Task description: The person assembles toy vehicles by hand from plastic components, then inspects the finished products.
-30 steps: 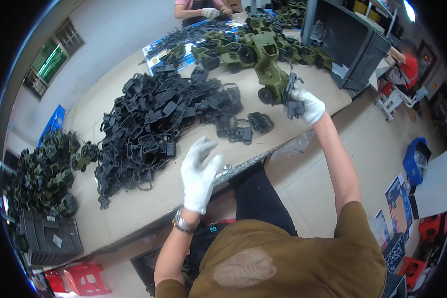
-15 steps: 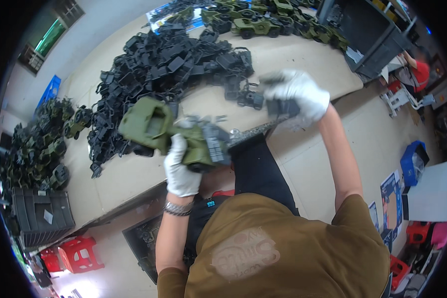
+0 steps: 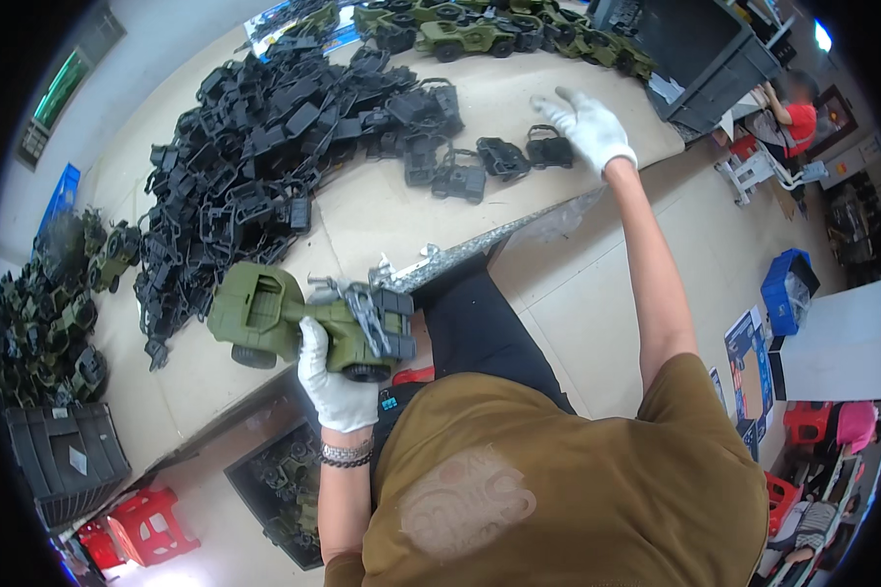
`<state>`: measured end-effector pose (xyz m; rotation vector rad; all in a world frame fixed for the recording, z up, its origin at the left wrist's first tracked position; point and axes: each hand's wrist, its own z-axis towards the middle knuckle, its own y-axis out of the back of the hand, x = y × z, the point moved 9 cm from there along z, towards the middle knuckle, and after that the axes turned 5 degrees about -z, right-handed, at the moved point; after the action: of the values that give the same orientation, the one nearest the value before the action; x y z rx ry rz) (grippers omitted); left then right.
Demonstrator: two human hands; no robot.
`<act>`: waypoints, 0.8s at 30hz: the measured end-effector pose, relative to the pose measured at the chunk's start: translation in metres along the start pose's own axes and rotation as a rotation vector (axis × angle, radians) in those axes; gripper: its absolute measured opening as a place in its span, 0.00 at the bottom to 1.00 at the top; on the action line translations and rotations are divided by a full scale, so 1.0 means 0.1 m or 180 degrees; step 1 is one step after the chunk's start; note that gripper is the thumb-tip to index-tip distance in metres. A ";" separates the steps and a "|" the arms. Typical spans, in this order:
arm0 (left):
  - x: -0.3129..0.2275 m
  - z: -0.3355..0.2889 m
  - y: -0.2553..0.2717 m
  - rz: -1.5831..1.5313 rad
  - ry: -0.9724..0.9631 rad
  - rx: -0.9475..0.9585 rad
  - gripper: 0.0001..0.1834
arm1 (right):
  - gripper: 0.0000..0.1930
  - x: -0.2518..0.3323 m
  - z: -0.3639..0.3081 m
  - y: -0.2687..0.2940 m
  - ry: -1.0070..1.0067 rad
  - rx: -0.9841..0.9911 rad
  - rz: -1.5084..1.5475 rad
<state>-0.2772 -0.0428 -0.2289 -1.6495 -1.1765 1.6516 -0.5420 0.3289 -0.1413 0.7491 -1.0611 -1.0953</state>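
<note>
A green toy truck with black wheels and dark grey parts on its rear rests in my gloved left hand, above the table's front edge. The fingers wrap its near side; the thumb lies across its middle. My gloved right hand is over the table to the right, fingers spread and holding nothing. Beside its fingertips lies a black plastic frame piece. More frame pieces form a loose row to its left, leading to a large heap of dark grey frame parts.
Several green toy vehicles line the back of the table, beside a large grey bin. More vehicles are heaped at left above a grey crate. A black tray sits below. One person in red is farther right.
My right hand has moved up and opened; the dark piece that was by its fingers now lies on the table. The truck has come lower and slightly left in view with my left hand.
</note>
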 end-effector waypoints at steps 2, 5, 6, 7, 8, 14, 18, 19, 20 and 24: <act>0.02 0.01 -0.10 -0.0180 0.0041 -0.0090 0.28 | 0.38 0.24 -0.24 -0.16 0.0090 0.0270 -0.0507; 0.01 0.07 -0.09 -0.0300 -0.0174 -0.0259 0.26 | 0.37 0.25 -0.34 -0.31 0.0382 -0.0043 -0.0948; -0.02 0.07 -0.05 -0.0286 -0.0270 -0.0374 0.25 | 0.37 0.15 -0.30 -0.33 0.0386 -0.0021 -0.0713; -0.05 0.06 -0.03 -0.0265 -0.0353 -0.0474 0.24 | 0.37 0.07 -0.27 -0.34 0.0369 -0.0006 -0.0481; -0.06 0.03 -0.02 -0.0321 -0.0340 -0.0511 0.24 | 0.37 0.03 -0.28 -0.40 0.0407 0.0037 -0.0457; -0.10 0.02 0.01 -0.0396 -0.0426 -0.0665 0.26 | 0.38 1.08 -0.86 0.18 0.0610 -0.0142 0.2526; -0.08 0.05 -0.02 -0.0424 -0.0442 -0.0560 0.29 | 0.39 2.13 -1.66 0.33 0.1833 0.0438 0.2495; -0.08 0.05 -0.07 -0.0338 -0.0433 -0.0478 0.30 | 0.38 2.19 -1.71 0.34 0.1982 0.0338 0.2441; -0.07 0.06 -0.13 -0.0282 -0.0431 -0.0278 0.32 | 0.37 2.07 -1.65 0.15 0.1326 0.0672 0.2969; 0.08 0.08 -0.22 0.0028 0.0450 0.0217 0.34 | 0.36 1.96 -1.41 0.11 0.0385 0.0884 0.3845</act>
<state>-0.2903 -0.0273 -0.2151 -1.7006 -1.0342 1.5358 -0.3876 0.1443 -0.1209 0.2514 -1.2769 0.1293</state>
